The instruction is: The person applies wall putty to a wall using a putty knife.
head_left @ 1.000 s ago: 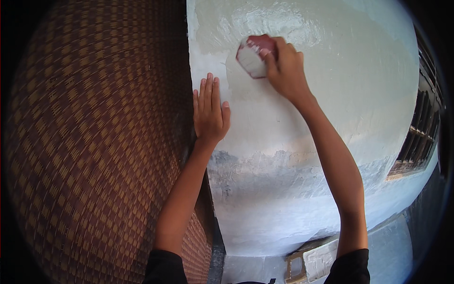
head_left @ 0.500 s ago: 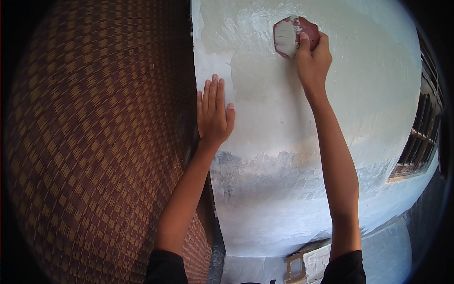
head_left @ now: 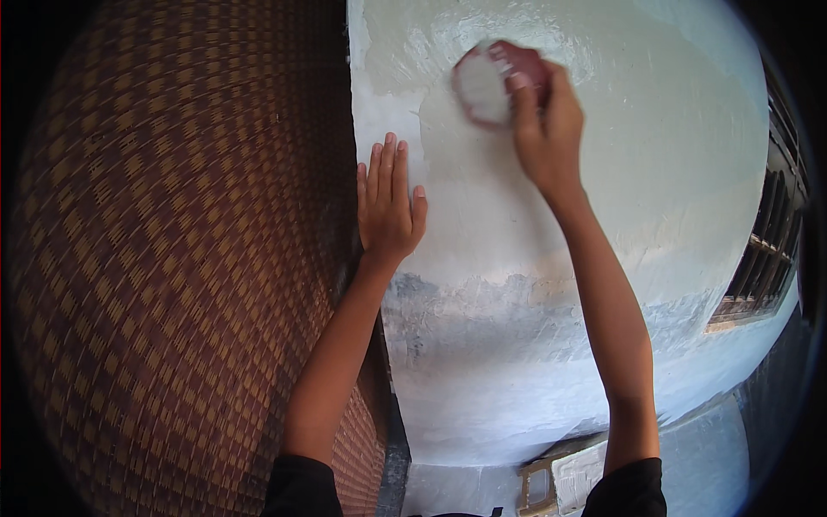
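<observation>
Gripping: the right hand (head_left: 551,142), toward one o'clock, holds a dark red tool (head_left: 498,76) (flat and with several sides) by its right part; the thumb presses over the near face, the other fingers are partly hidden.
Tool place: high, toward one o'clock, before the pale wall (head_left: 482,215); whether it touches there, I cannot tell.
Load on tool: grey-white paste (head_left: 479,90) covers its nine o'clock side.
Tool markings: small pale spots beside the paste, too blurred (letters or smears, I cannot tell).
Tool change: since half a second ago, it has moved toward eight o'clock together with the right hand, and its outline became more blurred.
Other hand: the left hand (head_left: 388,211), near the centre toward eleven o'clock, keeps almost its same place; four fingers are straight and rather close, the thumb stands apart, and the palm appears laid on the wall.
Nine o'clock: brown and tan woven panel (head_left: 172,258).
Three o'clock: barred window (head_left: 762,241).
</observation>
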The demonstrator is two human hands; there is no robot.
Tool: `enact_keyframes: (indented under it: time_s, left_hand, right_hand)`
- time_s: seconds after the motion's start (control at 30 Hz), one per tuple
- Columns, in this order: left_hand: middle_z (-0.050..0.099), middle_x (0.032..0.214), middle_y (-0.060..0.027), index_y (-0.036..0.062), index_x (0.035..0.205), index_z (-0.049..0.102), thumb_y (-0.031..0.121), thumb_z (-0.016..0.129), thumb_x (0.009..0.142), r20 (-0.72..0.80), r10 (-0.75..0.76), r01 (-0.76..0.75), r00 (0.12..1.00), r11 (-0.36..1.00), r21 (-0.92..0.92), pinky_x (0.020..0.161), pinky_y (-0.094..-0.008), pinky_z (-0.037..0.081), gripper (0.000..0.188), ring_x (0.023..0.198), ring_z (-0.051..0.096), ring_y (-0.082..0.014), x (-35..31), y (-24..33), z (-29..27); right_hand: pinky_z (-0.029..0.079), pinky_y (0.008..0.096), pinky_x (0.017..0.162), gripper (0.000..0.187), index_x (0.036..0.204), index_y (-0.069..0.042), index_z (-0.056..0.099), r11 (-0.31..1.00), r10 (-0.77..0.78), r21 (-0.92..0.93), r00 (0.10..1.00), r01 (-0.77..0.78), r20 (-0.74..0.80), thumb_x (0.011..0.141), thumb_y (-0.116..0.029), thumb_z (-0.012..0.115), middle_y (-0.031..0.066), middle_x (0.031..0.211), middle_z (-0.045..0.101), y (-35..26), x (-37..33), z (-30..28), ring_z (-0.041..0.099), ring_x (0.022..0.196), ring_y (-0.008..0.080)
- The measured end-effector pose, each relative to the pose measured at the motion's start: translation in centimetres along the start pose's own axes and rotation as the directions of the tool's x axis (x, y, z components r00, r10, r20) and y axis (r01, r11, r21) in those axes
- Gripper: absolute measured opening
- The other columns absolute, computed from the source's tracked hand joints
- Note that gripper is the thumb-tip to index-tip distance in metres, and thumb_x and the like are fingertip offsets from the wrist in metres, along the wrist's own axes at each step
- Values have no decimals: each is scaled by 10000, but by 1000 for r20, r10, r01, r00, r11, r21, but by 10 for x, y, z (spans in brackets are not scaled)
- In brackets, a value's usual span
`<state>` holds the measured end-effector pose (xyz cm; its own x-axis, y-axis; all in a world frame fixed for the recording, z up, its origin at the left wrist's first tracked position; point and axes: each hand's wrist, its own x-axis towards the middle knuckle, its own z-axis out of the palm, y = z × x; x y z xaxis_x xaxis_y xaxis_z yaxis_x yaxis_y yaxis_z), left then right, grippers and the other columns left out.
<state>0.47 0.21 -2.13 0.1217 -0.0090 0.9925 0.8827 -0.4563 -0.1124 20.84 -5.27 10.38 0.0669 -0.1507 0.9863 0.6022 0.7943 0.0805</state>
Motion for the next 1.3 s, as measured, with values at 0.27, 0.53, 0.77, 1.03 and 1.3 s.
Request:
enact_keyframes:
  time_s: [0.27,0.53,0.77,1.03,1.3]
  left_hand:
    - [339,1592,-157,32,1522,350,236,438,960,-9,-11,11,1000,1000,5,1205,-527,187,604,1484,294,-336,-2,0,6]
    - [335,1587,-165,13,1516,340,199,444,936,10,-10,10,1000,1000,0,1211,-523,159,617,1487,272,-348,-5,-4,-2]
    - [321,1594,-161,17,1521,330,188,444,939,16,-11,11,1000,1000,4,1212,-522,156,617,1491,263,-342,-3,0,1]
    - [323,1593,-160,20,1521,328,180,459,932,1,2,-2,1000,1000,15,1211,-530,157,625,1492,261,-338,-3,-3,1]
    - [329,1590,-160,17,1518,331,190,454,932,4,-11,11,1000,1000,6,1209,-530,164,623,1491,263,-345,-5,-2,0]
  right_hand:
    - [413,501,845,311,1186,21,582,951,117,-290,993,-106,22,933,-160,586,205,988,666,26,-7,-8,604,937,390]
    - [434,489,831,263,1141,23,580,984,-21,-161,935,83,353,936,-140,594,213,940,657,-12,-36,-16,619,888,380]
    - [537,385,777,269,1161,41,578,926,369,25,885,-378,-283,963,-143,573,238,1008,690,23,0,-42,707,889,324]
    - [460,459,848,312,1185,24,583,964,97,-250,995,-89,18,950,-182,582,225,973,666,27,-23,-20,629,898,387]
    - [426,404,860,285,1190,-9,588,992,123,19,977,-128,174,954,-169,602,158,964,669,6,-27,-9,620,890,287]
